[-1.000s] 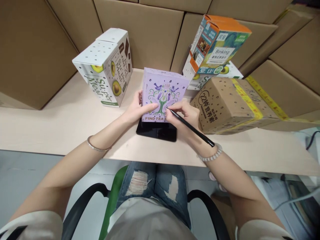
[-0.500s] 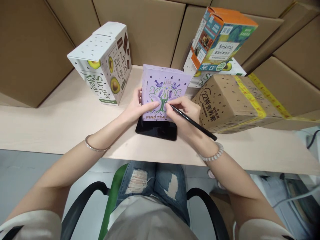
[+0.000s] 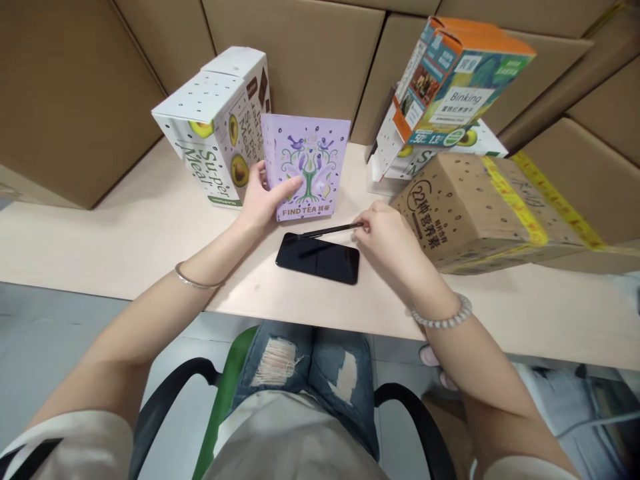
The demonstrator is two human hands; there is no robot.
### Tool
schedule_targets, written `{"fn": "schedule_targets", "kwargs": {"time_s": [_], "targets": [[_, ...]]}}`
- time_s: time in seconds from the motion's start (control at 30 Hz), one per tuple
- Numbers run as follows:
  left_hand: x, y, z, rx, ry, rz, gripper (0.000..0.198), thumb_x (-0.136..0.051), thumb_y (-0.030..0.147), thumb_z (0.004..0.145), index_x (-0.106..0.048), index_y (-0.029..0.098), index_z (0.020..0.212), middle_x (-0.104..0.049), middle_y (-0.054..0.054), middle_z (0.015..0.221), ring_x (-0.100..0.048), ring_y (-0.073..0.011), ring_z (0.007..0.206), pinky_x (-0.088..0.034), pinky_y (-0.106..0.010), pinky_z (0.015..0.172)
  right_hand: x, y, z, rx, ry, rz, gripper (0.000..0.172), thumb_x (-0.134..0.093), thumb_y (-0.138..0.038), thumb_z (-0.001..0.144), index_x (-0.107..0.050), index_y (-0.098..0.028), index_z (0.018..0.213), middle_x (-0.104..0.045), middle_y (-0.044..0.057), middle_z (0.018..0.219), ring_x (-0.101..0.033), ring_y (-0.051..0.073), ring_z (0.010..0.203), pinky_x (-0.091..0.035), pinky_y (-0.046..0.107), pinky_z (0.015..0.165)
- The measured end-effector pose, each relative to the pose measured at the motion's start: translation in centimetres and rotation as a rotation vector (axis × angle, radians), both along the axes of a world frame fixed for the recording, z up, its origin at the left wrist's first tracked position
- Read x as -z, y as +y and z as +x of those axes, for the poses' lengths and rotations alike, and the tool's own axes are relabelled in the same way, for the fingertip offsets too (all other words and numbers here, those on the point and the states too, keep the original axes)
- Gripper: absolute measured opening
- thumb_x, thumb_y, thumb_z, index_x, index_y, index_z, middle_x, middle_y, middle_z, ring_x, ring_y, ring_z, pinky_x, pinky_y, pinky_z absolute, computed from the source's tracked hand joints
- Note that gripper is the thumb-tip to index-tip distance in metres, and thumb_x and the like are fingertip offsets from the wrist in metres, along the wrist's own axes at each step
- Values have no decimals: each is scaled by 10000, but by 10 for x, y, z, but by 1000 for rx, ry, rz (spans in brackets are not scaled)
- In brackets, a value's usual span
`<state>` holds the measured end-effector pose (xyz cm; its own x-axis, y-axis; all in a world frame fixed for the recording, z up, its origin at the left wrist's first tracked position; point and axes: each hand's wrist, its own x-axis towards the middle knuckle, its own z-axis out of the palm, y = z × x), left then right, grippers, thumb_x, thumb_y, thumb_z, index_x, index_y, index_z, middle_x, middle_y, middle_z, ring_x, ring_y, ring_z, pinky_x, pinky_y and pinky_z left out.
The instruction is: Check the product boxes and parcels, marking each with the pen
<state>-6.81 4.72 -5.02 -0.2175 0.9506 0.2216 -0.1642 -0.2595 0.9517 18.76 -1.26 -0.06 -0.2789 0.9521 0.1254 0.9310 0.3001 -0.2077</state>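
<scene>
My left hand (image 3: 270, 193) grips a purple tea box (image 3: 307, 163) by its lower left side, thumb across its printed front. The box stands roughly upright, with "FIND TEA" lettered along the bottom. Between the fingertips of my right hand (image 3: 387, 233) is one end of a black pen (image 3: 333, 231). Its other end points left, at the upper edge of a black smartphone (image 3: 317, 259); whether they touch I cannot tell. The phone lies flat on the table in front of the tea box, its screen dark.
A white Super Meal box (image 3: 215, 127) stands behind my left hand. On the right, an orange and blue Binking box (image 3: 460, 87) rests on white boxes, behind a taped brown carton (image 3: 470, 207). Large cardboard boxes (image 3: 295, 60) line the back of the table (image 3: 125, 247).
My left hand has moved the tea box left and back, uncovering the phone. My right hand has left the box's front and lowered the pen, which now points left near the phone.
</scene>
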Motion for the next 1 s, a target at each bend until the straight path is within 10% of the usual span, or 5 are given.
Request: {"fn": "schedule_targets", "kwargs": {"time_s": [0.73, 0.87, 1.0], "targets": [[7, 4, -5, 15, 56, 47, 927, -999, 650, 587, -534, 244, 1278, -653, -162, 1456, -555, -425, 1498, -462, -587, 1264, -13, -17, -10, -176, -163, -74, 263, -656, -265, 997, -812, -126, 1156, -769, 180, 1186, -697, 338, 1161, -530, 434, 966], [5, 4, -4, -55, 50, 37, 1025, -1030, 667, 488, -502, 251, 1261, -662, -156, 1445, -567, -432, 1486, -470, -596, 1271, -10, -22, -12, -363, -60, -253, 548, -867, -547, 826, -779, -151, 1195, -734, 158, 1237, -683, 356, 1187, -540, 469, 1042], [2, 6, -5, -86, 56, 2, 979, -1013, 646, 521, -449, 286, 1235, -654, -143, 1469, -570, -396, 1487, -471, -542, 1281, -6, -22, -12, -382, 3, -281, 573, -931, -472, 720, -733, -144, 1147, -704, 159, 1182, -682, 367, 1143, -562, 492, 1010]]}}
